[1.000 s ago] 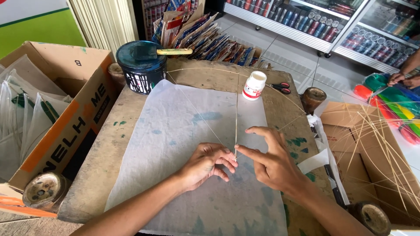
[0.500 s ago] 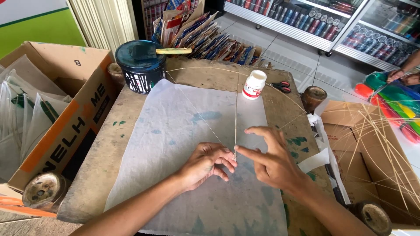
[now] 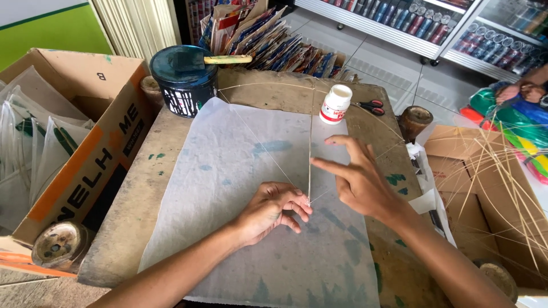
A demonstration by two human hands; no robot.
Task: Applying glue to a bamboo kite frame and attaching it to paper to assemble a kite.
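The left hand (image 3: 271, 210) pinches the near end of a thin bamboo stick (image 3: 310, 154) between fingertips, pressing it onto the white tissue paper (image 3: 228, 171) that covers the worn tabletop (image 3: 131, 211). From that pinch the stick runs straight away from the person, its long axis pointing toward the far edge, where it meets a bowed stick (image 3: 268, 85) arching across. Fine strings slant from the pinch outward to both sides.

Just right of the pinch, the right hand (image 3: 359, 182) hovers with fingers spread, index pointing at the stick; a second ago it sat lower and closer to the pinch.

Beyond the pinch, beside the stick's far end, stands a white glue bottle (image 3: 335, 104), with red-handled scissors (image 3: 371, 106) to its right. Far left sits a dark tub (image 3: 184, 80) with a brush across it. A cardboard box (image 3: 74, 142) flanks the left.
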